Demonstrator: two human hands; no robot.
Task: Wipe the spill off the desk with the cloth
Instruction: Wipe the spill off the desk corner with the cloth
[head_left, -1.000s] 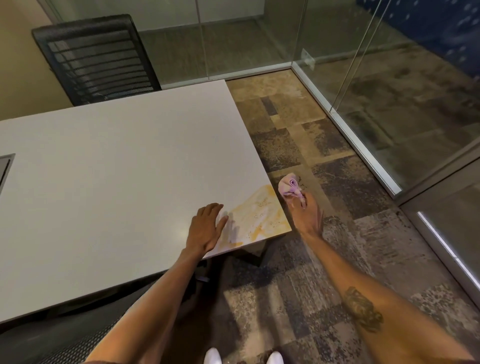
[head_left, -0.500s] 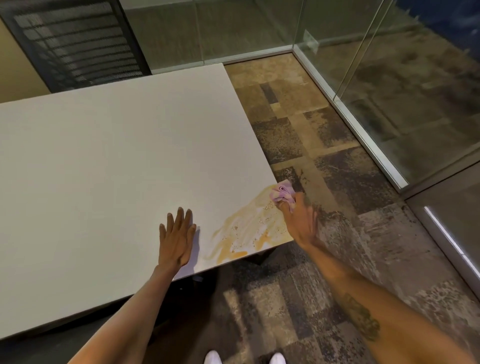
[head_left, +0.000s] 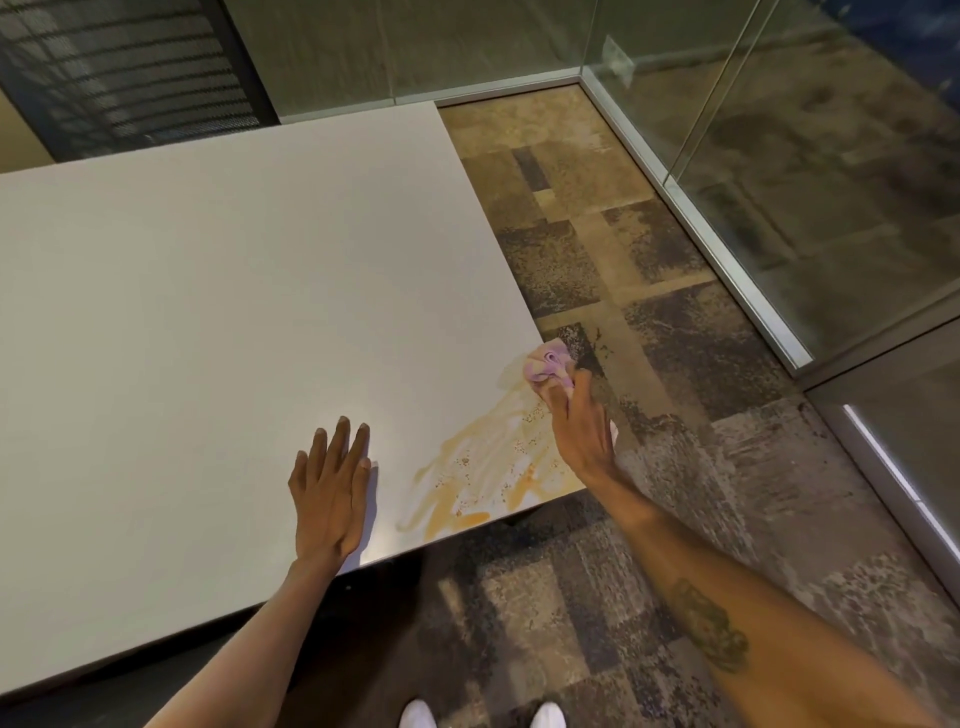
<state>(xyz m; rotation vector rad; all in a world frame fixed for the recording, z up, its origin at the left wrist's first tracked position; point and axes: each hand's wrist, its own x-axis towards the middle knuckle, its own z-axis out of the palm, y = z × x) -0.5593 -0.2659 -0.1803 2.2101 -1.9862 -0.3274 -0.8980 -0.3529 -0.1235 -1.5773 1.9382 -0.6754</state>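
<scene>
right hand (head_left: 579, 426) presses cloth (head_left: 548, 366) on spill (head_left: 483, 467), apparently at desk (head_left: 234, 286) edge.

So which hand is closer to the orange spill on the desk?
Right. The right hand presses the pink cloth at the orange spill's far right edge, over the smear. The left hand lies flat on the desk, just left of it, not touching.

You have no readable text, label, brand, number or sign anywhere in this view.
</scene>
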